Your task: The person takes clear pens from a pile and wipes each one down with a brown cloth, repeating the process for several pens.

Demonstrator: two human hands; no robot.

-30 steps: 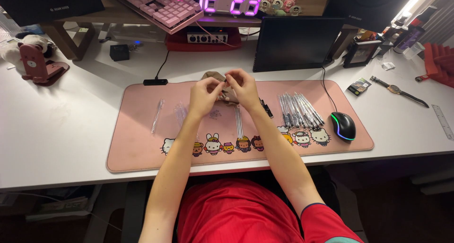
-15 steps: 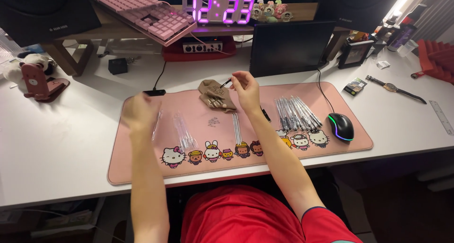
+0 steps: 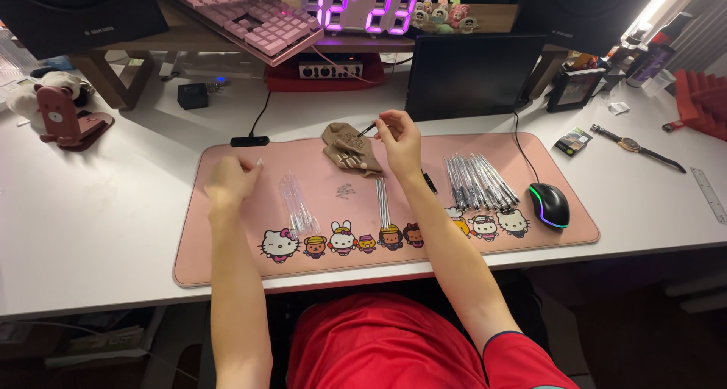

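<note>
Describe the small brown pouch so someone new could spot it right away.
Start at the pink desk mat with the cartoon figures along its near edge. At the mat's far edge, just left of the right hand, lies the brown pouch. It is the only soft, crumpled cloth thing there; its neighbours are clear pen tubes.

A thin black-tipped pen refill (image 3: 366, 130) (tilted) is pinched above the tan pouch (image 3: 350, 148).

One mouse (image 3: 549, 204), one keyboard (image 3: 238, 18), one watch (image 3: 638, 146) (pens uncountable).
</note>
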